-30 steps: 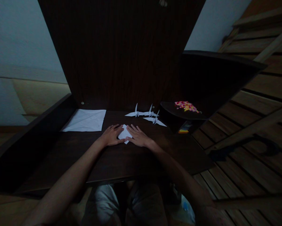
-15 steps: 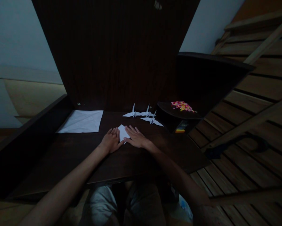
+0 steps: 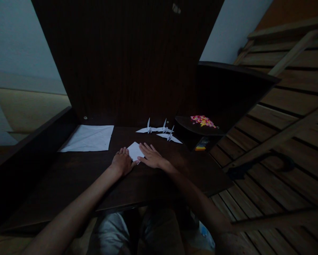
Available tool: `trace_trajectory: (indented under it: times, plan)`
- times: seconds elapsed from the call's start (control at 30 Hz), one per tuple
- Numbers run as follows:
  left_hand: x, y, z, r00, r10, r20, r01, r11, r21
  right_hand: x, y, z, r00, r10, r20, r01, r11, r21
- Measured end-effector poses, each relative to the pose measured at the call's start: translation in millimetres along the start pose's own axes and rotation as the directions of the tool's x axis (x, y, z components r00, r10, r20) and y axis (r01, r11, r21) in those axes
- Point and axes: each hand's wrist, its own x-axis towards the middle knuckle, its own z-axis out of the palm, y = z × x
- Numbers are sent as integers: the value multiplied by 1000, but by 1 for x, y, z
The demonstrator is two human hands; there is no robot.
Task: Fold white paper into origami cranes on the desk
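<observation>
A small folded piece of white paper (image 3: 134, 151) lies flat on the dark desk, its pointed corner toward the back. My left hand (image 3: 122, 161) rests at the paper's left edge, palm down, fingers laid flat. On the right side, my right hand (image 3: 151, 156) lies with fingers stretched out, the fingertips touching the paper. Both thumbs come close together at its near corner, partly hiding it. Just behind stand several white paper cranes, among them a left crane (image 3: 149, 130) and a nearer right crane (image 3: 169, 136).
A larger creased white sheet (image 3: 88, 138) lies at the desk's back left. Small pink, red and yellow pieces (image 3: 203, 120) are heaped on a corner shelf (image 3: 184, 122) at right. Below that shelf is a yellow item (image 3: 200, 148). Wooden slats (image 3: 275, 177) stand beyond the desk.
My left hand has slid slightly left, so more of the folded paper shows. The right hand stays on the paper's right side. The whole view has shifted a little.
</observation>
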Motion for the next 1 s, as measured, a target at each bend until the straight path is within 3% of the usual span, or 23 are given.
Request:
trace_trajectory:
  times: [0.23,0.57,0.87,1.0]
  plan:
    - [-6,9,-10,995,-71,63,69,997,43,-14,-1,-3,999,40,2,-40,999,11]
    - [-13,8,-26,991,-81,107,76,996,48,-28,5,-2,996,79,-36,-79,997,14]
    - [-11,0,-28,997,-75,27,73,995,66,-33,9,0,994,88,-59,-86,996,35]
    - [-4,-11,-21,1000,8,-19,-8,1000,30,-32,10,1,993,77,-91,-73,996,47]
